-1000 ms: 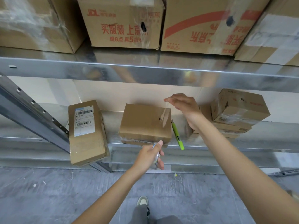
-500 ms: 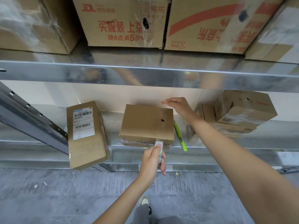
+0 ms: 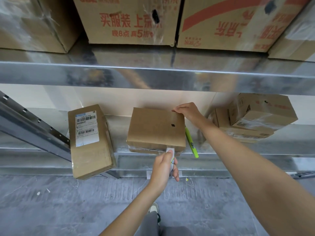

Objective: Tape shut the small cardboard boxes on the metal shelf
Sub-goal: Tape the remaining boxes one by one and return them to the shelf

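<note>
Item: middle cardboard box (image 3: 156, 128), far flap pinned, near seam being worked.

The box sat on the metal shelf (image 3: 221, 149), its front edge at the shelf lip; a green marker (image 3: 191, 142) lay just right of it, a labelled box (image 3: 90, 142) well left, stacked boxes (image 3: 255, 120) well right. My right hand (image 3: 187, 110) pinched the box's far right corner. My left hand (image 3: 164, 165) gripped a small white tool (image 3: 170, 150) touching the box's front face; whether it fed tape I could not tell. Best practice, as I judged: keep the flap flat, draw straight along the seam, press firmly.
</note>
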The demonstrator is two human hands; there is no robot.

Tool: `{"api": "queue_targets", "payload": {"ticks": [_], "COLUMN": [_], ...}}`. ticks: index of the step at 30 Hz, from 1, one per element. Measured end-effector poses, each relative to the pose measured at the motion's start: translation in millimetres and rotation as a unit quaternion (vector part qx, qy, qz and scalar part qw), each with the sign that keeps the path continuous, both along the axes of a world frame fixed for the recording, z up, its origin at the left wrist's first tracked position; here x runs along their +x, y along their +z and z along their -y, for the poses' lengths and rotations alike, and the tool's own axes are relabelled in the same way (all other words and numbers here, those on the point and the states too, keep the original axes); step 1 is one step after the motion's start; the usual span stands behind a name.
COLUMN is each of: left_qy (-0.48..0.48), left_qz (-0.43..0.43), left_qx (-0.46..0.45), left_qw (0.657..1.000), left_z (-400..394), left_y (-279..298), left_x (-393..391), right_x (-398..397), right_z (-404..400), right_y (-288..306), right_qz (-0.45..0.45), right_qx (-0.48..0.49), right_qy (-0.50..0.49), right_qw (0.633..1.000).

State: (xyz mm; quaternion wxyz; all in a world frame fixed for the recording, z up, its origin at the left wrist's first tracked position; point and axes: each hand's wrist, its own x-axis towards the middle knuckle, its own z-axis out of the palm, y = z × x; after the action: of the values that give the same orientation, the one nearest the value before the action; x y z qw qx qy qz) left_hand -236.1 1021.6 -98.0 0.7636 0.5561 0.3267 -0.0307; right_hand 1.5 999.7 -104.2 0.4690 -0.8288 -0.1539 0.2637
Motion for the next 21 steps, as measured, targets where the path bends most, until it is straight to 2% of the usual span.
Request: {"api": "queue_targets", "payload": {"ticks": [2,5,10,12,14,16,21], "left_qy": [-0.013,-0.016,0.048,0.047,0.022,0.004,-0.026], "left_qz": [0.001,0.007,0.060,0.091,0.089,0.067,0.055], "left_qx": [0.007,0.013,0.104,0.110,0.073,0.038,0.057], "left_qw": [1.000,1.000,0.992,0.989,0.993,0.997,0.997], "left_z": [-0.2,-0.4,-2.9,-10.3,-18.7,-26.4,-36.5], "left_y": [-2.8,-8.0,-18.9,-19.9,-17.8,-16.7,-17.5], "left_x": [0.3,0.0,-7.2,-7.6,-4.3,-1.1,-0.9], "right_x": [3.2,0.9,-7.3,-9.4,-12.2,-13.4,-11.9], "right_z": [-2.4,-5.3,-7.4,-4.1,-0.4,0.5,-10.0], "right_y": [-2.4,-4.0,-8.2,-9.8,-8.5,-12.6,-19.1], "right_qz": [-0.029,-0.136,-0.228,-0.234,-0.236,-0.247,-0.281], "right_qx": [-0.028,-0.034,0.041,0.073,0.082,0.092,0.099], "right_qy": [-0.030,-0.096,-0.142,-0.115,-0.098,-0.122,-0.190], "right_qw": [0.999,0.985,0.962,0.963,0.963,0.957,0.936]}}
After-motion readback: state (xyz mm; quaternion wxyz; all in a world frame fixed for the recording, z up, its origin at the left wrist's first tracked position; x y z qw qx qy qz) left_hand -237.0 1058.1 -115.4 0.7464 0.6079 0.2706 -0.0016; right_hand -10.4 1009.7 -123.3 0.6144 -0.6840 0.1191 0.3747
